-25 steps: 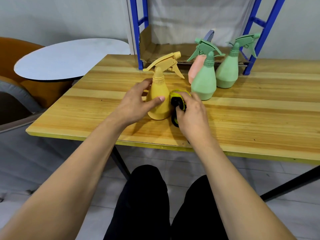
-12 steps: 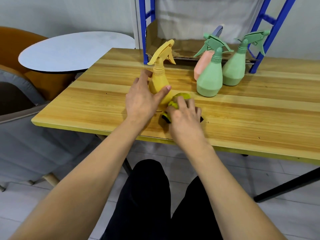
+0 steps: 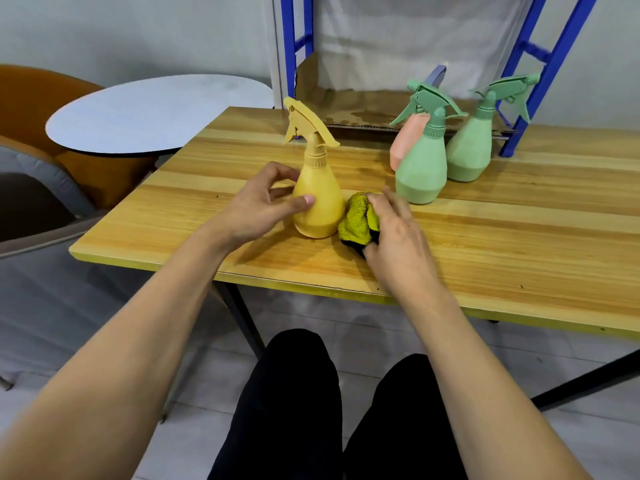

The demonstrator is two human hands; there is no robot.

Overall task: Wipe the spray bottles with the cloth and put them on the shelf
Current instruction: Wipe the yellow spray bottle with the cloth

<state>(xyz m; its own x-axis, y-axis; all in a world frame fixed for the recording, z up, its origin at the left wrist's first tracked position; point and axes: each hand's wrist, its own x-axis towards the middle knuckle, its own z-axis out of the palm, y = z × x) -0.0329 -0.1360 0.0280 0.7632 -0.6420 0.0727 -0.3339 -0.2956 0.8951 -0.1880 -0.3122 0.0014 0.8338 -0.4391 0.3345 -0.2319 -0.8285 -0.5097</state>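
Observation:
A yellow spray bottle (image 3: 318,202) stands upright on the wooden table (image 3: 502,244). My left hand (image 3: 258,206) curls round its left side, thumb on the front. My right hand (image 3: 394,233) grips a crumpled yellow-green cloth (image 3: 356,220) with a dark underside, pressed against the bottle's right base. Behind stand two green spray bottles (image 3: 420,168) (image 3: 471,154) and a pink one (image 3: 405,140), half hidden. The blue-framed shelf (image 3: 540,64) rises at the table's back, with a brown cardboard liner (image 3: 363,105) on its lowest level.
A round grey side table (image 3: 156,112) stands left of the wooden table, with an orange chair (image 3: 34,98) behind it. My black-clad legs (image 3: 298,410) are under the near table edge. Black table legs cross the tiled floor.
The nozzle of the yellow bottle has turned from pointing right to pointing left and back. My right hand has brought the cloth against the bottle's right base. The view has shifted.

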